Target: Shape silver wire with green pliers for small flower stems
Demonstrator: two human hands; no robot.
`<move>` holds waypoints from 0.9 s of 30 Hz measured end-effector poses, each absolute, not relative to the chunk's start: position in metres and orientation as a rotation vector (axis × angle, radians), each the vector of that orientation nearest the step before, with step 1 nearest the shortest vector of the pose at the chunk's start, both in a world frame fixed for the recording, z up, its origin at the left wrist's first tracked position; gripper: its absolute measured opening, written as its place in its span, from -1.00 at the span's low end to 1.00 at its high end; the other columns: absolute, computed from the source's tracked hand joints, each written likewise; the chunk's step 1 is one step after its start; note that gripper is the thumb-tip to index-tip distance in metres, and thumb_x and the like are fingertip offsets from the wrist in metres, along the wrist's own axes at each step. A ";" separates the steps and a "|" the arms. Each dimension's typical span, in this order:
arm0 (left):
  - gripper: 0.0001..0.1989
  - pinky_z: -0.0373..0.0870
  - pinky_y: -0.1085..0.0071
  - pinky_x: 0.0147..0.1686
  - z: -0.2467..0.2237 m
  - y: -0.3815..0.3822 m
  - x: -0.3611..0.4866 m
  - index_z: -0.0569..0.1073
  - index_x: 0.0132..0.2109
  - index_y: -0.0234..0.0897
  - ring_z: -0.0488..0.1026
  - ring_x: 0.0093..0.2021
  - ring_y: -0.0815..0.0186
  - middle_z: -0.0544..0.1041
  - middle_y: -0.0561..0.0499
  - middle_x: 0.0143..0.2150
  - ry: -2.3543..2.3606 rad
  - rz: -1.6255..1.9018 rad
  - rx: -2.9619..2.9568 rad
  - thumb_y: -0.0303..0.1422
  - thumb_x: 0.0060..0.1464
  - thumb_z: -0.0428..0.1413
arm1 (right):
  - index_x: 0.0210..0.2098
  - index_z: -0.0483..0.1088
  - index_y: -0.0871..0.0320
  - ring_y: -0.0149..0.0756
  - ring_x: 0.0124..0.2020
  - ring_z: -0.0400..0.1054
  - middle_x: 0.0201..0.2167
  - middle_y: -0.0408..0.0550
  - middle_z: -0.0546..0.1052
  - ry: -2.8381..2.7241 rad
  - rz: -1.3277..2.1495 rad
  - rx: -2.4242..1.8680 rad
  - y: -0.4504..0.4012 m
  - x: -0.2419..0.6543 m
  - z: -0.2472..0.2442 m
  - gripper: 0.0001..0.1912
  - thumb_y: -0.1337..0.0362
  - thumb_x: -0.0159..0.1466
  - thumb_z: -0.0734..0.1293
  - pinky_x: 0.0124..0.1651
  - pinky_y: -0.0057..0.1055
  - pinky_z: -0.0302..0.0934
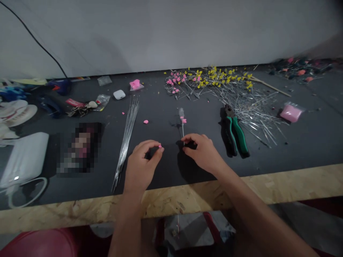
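Observation:
Between the thumb and forefinger of my left hand [144, 162] is a small pink piece [160, 146]. My right hand [199, 148] pinches the lower end of a thin wire stem [183, 131], which points away from me. Pink bits [183, 120] and a pale, blurred tip sit at the stem's far end. A pink lump [145, 122] lies on the dark table beyond my left hand. Left of that hand is a bundle of silvery wires [125, 144].
Green-handled pliers [240, 137] lie right of my right hand, beside scattered wires [252, 110] and a bagged pink block [291, 112]. Yellow and pink flower stems [219, 76] are piled behind. A white earphone case [119, 94], keys [80, 109] and a white pouch [26, 153] are leftward.

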State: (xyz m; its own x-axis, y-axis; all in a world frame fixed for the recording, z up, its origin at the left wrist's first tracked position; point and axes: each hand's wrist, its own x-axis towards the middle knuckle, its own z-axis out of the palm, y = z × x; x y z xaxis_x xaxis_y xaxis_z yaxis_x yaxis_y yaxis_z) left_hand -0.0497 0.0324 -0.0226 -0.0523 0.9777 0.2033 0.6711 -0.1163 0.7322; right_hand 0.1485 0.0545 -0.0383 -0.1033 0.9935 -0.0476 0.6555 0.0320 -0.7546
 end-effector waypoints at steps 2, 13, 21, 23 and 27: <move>-0.87 0.40 0.27 -0.11 -0.024 0.033 -0.049 0.51 -0.25 -0.19 0.47 -0.18 0.26 0.56 -0.01 -0.18 1.752 0.964 1.805 -0.26 0.06 0.14 | -0.21 0.45 0.04 -0.18 -0.19 0.30 -0.29 -0.11 0.55 -1.803 0.917 -1.663 0.055 0.150 -0.037 -0.76 0.37 0.11 0.32 -0.11 -0.24 0.09; -0.86 0.40 0.28 -0.12 -0.027 0.033 -0.056 0.51 -0.25 -0.19 0.47 -0.20 0.27 0.56 -0.01 -0.18 1.779 0.955 1.754 -0.26 0.06 0.14 | -0.22 0.45 0.02 -0.18 -0.20 0.29 -0.33 -0.15 0.55 -1.854 0.951 -1.698 0.050 0.148 -0.030 -0.76 0.36 0.10 0.32 -0.08 -0.22 -0.01; -0.85 0.33 0.16 0.04 -0.035 0.035 -0.063 0.52 -0.24 -0.18 0.45 -0.06 0.21 0.54 -0.04 -0.10 1.757 0.897 1.831 -0.26 0.06 0.14 | -0.29 0.46 0.03 -0.20 -0.22 0.30 -0.34 -0.15 0.55 -1.944 1.023 -1.688 0.033 0.158 -0.025 -0.73 0.44 0.05 0.29 -0.09 -0.21 -0.04; -0.86 0.31 0.13 0.06 -0.036 0.035 -0.063 0.52 -0.24 -0.18 0.44 -0.04 0.20 0.53 -0.04 -0.08 1.762 0.864 1.861 -0.27 0.06 0.14 | -0.31 0.45 0.04 -0.21 -0.23 0.30 -0.35 -0.14 0.54 -1.960 1.031 -1.667 0.027 0.163 -0.025 -0.73 0.46 0.04 0.28 -0.11 -0.22 -0.02; -0.86 0.23 0.07 0.14 -0.040 0.037 -0.064 0.52 -0.24 -0.17 0.37 0.08 0.19 0.48 -0.05 0.03 1.716 0.830 1.944 -0.26 0.08 0.13 | -0.32 0.45 0.04 -0.20 -0.22 0.30 -0.37 -0.12 0.52 -1.988 1.045 -1.652 0.020 0.168 -0.024 -0.73 0.47 0.04 0.26 -0.11 -0.21 0.01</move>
State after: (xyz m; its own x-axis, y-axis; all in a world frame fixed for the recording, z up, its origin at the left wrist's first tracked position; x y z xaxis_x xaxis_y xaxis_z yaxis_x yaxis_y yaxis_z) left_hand -0.0644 0.0367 -0.0398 0.0622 0.9851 0.1602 0.7368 -0.1536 0.6584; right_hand 0.1680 0.0202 -0.0238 -0.2579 0.9486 -0.1837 0.6889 0.0473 -0.7233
